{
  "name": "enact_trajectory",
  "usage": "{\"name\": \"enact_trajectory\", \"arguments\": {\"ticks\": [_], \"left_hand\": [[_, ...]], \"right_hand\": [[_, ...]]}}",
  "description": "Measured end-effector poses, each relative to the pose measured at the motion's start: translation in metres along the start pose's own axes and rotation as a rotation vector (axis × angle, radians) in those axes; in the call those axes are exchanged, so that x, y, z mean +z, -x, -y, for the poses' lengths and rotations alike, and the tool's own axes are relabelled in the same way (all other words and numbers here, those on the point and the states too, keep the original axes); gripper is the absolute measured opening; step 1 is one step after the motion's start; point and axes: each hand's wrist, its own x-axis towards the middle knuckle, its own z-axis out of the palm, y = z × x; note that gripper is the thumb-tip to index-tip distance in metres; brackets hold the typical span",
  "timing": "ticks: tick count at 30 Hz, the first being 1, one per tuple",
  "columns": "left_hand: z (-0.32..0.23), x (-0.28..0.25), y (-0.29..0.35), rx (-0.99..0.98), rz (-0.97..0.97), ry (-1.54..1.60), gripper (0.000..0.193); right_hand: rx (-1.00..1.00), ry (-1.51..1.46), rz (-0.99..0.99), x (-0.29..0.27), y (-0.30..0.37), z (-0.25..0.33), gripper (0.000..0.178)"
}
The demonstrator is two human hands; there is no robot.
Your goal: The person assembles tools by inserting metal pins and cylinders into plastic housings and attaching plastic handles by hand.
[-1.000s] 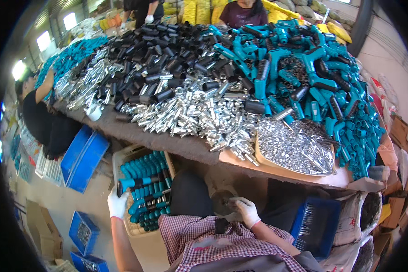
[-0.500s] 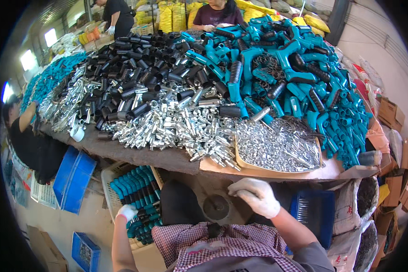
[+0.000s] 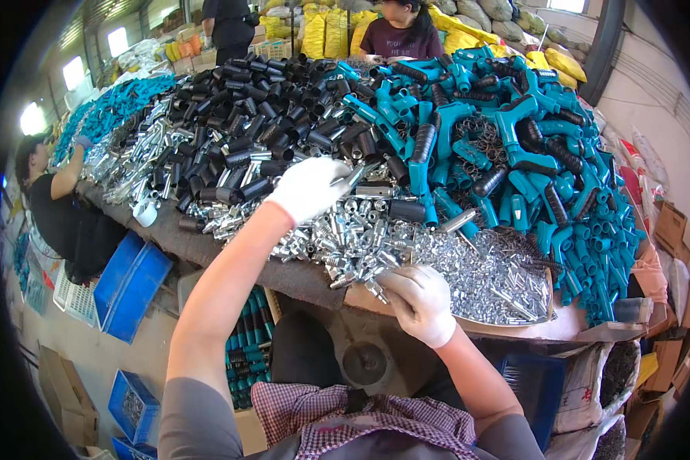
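Note:
My left hand [image 3: 310, 188], in a white glove, reaches over the heap. Its fingers are closed on a slim silver metal tube [image 3: 356, 175]. Lower down, my gloved right hand [image 3: 422, 305] pinches a small silver metal fitting [image 3: 376, 290] at the table's front edge. Between and around both hands lies a pile of shiny metal fittings [image 3: 356, 234]. Black sleeves [image 3: 272, 115] are heaped behind the left hand. Right of my right hand, a shallow tray of small metal parts [image 3: 494, 280] lies on a board.
Teal tool handles [image 3: 514, 138] are piled high at the right. A basket of teal handles [image 3: 247, 345] stands below the table. Blue bins [image 3: 130, 287] are at the left, a blue tray [image 3: 533, 383] lower right. One co-worker [image 3: 402, 34] sits opposite, another [image 3: 61, 199] at the left.
My left hand has left the basket of handles and moved up to the heap, taking hold of a metal tube. My right hand has moved up slightly to the table edge and pinches a fitting.

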Motion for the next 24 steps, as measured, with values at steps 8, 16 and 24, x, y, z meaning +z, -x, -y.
{"name": "enact_trajectory", "arguments": {"ticks": [8,16,24], "left_hand": [[0.01,0.035,-0.064,-0.092,0.148,-0.131,0.053],[0.019,0.041,-0.073,-0.113,0.122,-0.017,0.065],[0.016,0.04,-0.072,-0.084,0.179,0.013,0.065]], "right_hand": [[-0.006,-0.042,-0.091,-0.004,0.002,-0.009,0.028],[0.225,-0.222,-0.238,-0.004,0.005,-0.011,0.025],[0.133,-0.113,-0.233,-0.007,0.006,-0.009,0.025]]}}
